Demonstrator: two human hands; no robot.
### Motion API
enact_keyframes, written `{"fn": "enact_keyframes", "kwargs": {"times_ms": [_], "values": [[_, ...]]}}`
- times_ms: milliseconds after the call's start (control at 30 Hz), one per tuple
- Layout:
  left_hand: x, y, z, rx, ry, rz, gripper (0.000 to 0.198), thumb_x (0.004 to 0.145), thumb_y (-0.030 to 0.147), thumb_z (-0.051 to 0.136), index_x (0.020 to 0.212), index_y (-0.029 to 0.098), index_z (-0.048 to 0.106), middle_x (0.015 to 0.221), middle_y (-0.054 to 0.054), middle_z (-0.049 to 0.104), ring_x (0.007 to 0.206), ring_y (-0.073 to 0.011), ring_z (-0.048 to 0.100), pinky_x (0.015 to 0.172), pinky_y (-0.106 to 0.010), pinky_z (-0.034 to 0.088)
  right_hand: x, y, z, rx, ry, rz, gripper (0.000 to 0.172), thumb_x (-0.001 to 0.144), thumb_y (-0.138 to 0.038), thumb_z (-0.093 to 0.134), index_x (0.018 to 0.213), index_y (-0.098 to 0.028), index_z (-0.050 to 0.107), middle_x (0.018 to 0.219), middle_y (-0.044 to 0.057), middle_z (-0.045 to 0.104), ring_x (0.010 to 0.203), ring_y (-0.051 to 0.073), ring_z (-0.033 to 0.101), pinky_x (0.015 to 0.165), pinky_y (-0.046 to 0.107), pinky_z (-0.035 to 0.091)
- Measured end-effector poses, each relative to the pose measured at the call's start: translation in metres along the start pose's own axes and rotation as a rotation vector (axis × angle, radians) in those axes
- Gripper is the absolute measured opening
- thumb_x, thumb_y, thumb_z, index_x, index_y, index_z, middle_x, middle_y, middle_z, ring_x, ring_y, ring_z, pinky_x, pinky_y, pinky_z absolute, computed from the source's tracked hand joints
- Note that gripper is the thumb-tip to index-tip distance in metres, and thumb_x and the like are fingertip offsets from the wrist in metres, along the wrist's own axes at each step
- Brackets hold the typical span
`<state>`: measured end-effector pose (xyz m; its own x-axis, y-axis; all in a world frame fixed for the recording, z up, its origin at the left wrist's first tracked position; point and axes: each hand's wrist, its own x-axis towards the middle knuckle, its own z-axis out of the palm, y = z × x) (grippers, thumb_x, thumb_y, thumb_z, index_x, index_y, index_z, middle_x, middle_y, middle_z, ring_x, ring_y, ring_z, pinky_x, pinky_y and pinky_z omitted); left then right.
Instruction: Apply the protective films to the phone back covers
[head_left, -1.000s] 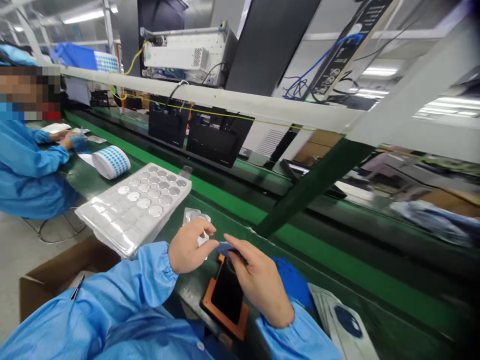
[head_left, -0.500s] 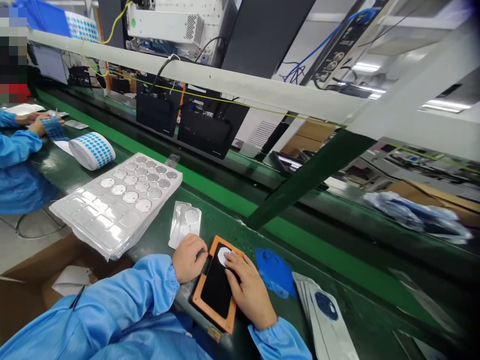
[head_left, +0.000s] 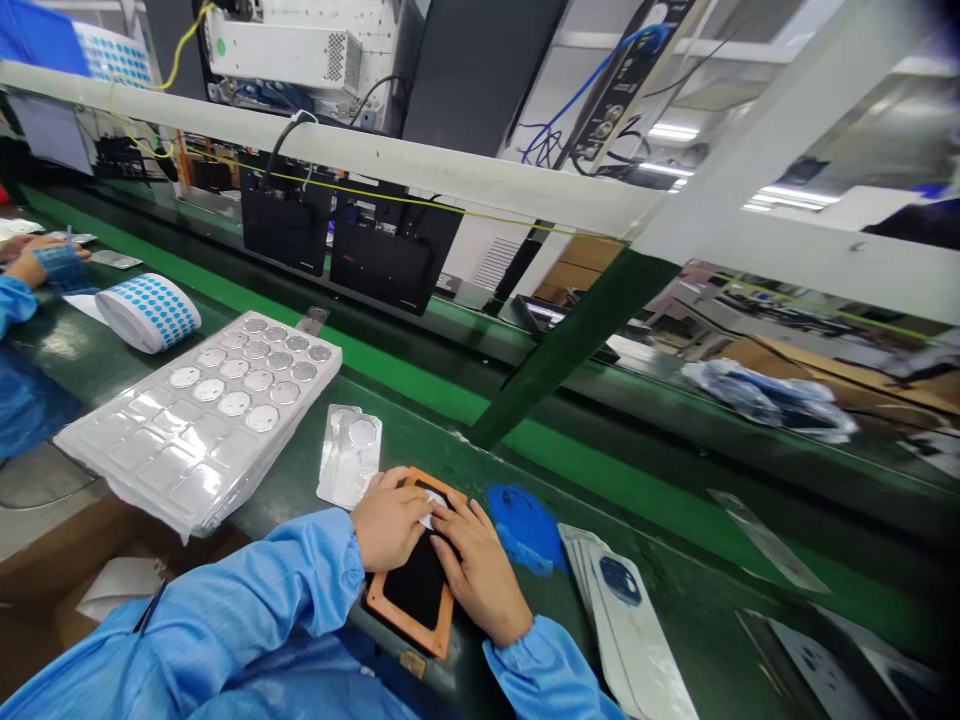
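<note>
Green bench point(head_left: 296, 500): disc point(head_left: 435, 497) under right hand point(head_left: 480, 575)

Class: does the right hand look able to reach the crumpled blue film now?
Probably yes: the blue film lies beside the right hand with nothing visible between, though that hand partly covers the orange frame.

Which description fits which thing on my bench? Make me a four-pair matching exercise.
1. Orange frame
2. Roll
3. Blue crumpled piece
4. Clear tray

A. Just right of the right hand
B. Round pieces in some pockets
C. Around a black flat piece, partly beneath the left hand
D. White with blue dots

Pairs: 1-C, 2-D, 3-A, 4-B
</note>
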<state>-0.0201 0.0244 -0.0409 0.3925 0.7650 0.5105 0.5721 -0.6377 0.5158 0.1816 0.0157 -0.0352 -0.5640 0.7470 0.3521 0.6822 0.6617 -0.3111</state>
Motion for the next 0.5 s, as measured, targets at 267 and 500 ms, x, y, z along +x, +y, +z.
{"fn": "enact_keyframes", "kwargs": {"times_ms": [267,500], "values": [[-0.001,0.002,0.005,0.133,-0.119,-0.02,0.024,0.082,0.017,0.06,0.102,0.027,0.069,0.118,-0.006,0.069,0.132,-0.0382,0.034,0.095,-0.063,0.025,-0.092,0.103,-0.1,-0.401,0.292,0.987,0.062,0.077,-0.061,0.058,0.11,-0.01,0.068,0.116,0.025,0.066,0.116,0.041,0.058,0.096,0.053,0.045],[-0.001,0.002,0.009,0.102,-0.05,-0.062,0.021,0.078,0.015,0.062,0.095,0.025,0.07,0.117,-0.008,0.068,0.132,-0.0386,0.034,0.095,-0.061,0.027,-0.14,0.139,-0.134,-0.15,0.06,1.25,0.036,0.064,-0.061,0.064,0.064,-0.024,0.068,0.07,0.011,0.07,0.072,0.032,0.069,0.066,0.04,0.049]]}}
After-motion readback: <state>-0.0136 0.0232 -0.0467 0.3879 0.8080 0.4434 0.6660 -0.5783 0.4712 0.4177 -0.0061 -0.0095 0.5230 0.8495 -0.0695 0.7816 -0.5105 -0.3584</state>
